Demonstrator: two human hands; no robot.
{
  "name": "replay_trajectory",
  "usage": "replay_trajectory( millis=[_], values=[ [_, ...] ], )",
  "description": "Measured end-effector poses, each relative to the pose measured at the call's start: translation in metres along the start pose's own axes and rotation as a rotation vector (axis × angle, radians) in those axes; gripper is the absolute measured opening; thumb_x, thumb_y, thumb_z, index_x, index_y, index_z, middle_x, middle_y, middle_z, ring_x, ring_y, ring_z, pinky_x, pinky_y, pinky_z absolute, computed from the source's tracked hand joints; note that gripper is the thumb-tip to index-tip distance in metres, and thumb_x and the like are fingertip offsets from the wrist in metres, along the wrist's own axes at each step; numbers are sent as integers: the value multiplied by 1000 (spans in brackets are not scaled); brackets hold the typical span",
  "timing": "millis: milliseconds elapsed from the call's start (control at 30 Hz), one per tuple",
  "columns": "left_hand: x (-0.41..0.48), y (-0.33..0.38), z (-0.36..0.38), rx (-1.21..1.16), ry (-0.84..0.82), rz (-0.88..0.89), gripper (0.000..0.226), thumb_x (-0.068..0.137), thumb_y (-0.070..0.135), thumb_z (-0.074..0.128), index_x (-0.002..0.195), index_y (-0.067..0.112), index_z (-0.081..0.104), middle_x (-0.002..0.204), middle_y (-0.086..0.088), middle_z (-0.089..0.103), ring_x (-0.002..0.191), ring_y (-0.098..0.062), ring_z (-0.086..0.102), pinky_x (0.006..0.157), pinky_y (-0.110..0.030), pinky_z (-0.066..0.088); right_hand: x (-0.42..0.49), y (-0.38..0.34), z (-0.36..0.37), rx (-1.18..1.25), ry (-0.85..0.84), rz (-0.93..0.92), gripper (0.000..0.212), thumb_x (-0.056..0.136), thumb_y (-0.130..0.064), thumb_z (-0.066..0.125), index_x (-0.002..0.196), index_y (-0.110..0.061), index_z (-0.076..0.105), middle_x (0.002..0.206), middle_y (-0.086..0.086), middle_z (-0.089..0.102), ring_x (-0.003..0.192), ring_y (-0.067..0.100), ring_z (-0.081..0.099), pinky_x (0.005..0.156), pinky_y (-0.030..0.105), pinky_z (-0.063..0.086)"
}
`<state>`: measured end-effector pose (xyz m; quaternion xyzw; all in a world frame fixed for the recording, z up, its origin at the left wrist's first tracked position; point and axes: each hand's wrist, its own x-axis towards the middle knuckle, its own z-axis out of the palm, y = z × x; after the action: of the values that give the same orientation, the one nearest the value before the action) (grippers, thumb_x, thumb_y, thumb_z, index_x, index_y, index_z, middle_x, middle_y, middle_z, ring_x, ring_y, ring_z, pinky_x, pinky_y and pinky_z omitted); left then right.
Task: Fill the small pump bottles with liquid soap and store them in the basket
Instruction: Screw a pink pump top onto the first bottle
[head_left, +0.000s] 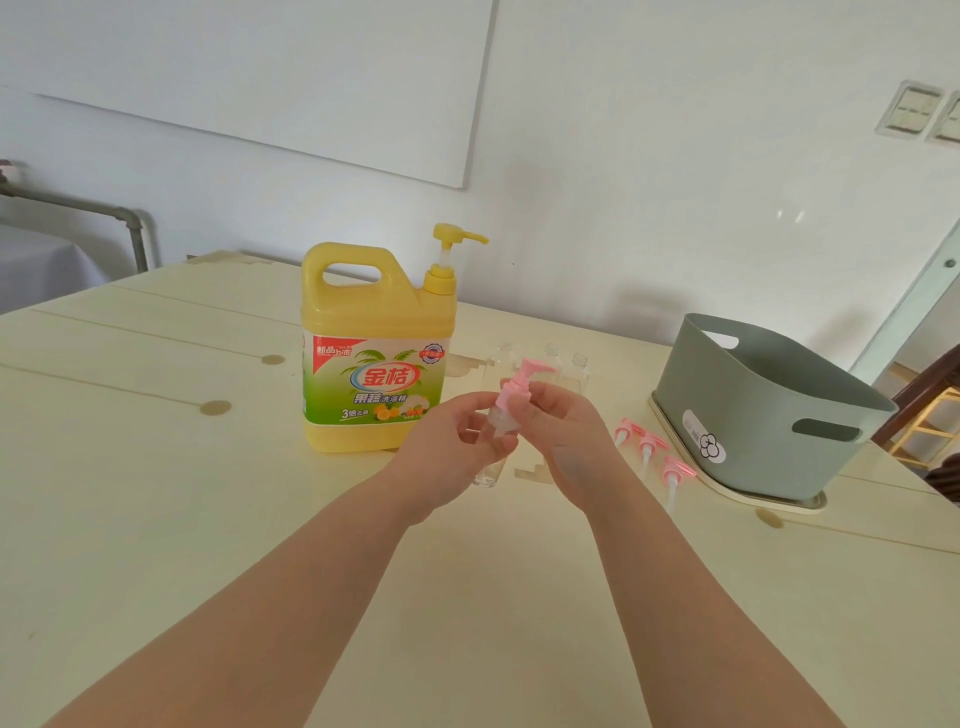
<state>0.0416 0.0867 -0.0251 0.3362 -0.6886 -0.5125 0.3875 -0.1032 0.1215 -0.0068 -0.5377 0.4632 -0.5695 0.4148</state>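
Centre frame: grips small clear pump bottle (503, 425) in left hand (457, 439), curled round body; pinches pink pump head (519, 387) with right hand (569, 434). Probably light, thin-walled, slick; best taken round body, twisted at collar.

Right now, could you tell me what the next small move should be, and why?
Probably twist the pump off the bottle: it looks empty, the left hand grips it, the right hand pinches the collar, and three loose pumps lie by the basket.
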Motion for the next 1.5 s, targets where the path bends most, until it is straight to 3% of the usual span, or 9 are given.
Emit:
replay_trajectory(
  millis=[300,500,667,933,1067,1200,1300,1367,1500],
  values=[
    [2,2,2,-25,-34,-12,40,84,23,69,121,32,59,100,-2,68,84,-11,63,69,-29,49,-2,3,-2,154,-18,69,33,82,-31,62,108,-11,67,104,-9,72,102,20,65,95,37,50],
    [4,5,3,41,-26,20,37,84,24,69,118,34,61,99,1,70,94,-15,64,81,-32,50,1,4,4,-56,153,-28,43,73,-34,72,102,-3,65,94,11,71,97,26,64,97,42,46],
    [3,8,-1,3,-71,25,38,85,22,68,122,31,60,103,-1,69,93,-14,63,78,-31,50,1,2,-2,156,-11,53,32,84,-32,68,110,-12,67,103,-1,70,107,27,62,98,42,47],
    [-1,2,7,90,11,72,34,87,23,63,117,38,60,94,-3,69,84,-15,60,77,-29,46,-2,3,6,-199,156,-59,34,86,-41,64,94,-9,72,94,12,74,93,26,67,94,43,48],
    [-2,8,4,150,33,111,30,87,24,63,101,49,57,99,-6,69,93,-20,63,85,-37,48,0,-1,10,-366,204,-108,24,89,-41,62,89,-19,71,91,-3,73,94,14,66,92,35,48],
    [-8,18,-6,138,-224,59,17,88,18,64,105,22,65,88,4,70,80,-12,64,77,-21,49,-1,-8,3,-527,174,-106,25,87,-30,67,68,-28,51,64,-14,51,63,1,49,62,13,38],
    [-9,21,-8,168,-288,50,16,88,18,63,104,20,65,81,16,68,76,2,62,71,-9,46,1,-10,0,-673,122,-24,44,88,-35,63,57,-14,39,46,-23,45,68,-6,52,80,18,39],
    [-9,19,-7,240,-234,79,11,89,19,62,98,24,64,78,18,66,74,7,61,67,-8,43,3,-9,1,-732,145,12,47,88,-40,60,56,-7,47,52,-31,50,90,-14,54,91,24,38],
    [-11,13,3,393,-72,152,11,88,25,62,85,35,59,80,9,64,83,-11,62,71,-23,44,6,2,4,-741,228,39,46,88,-38,56,72,5,63,91,-20,69,88,-42,31,75,16,35]
  ],
)
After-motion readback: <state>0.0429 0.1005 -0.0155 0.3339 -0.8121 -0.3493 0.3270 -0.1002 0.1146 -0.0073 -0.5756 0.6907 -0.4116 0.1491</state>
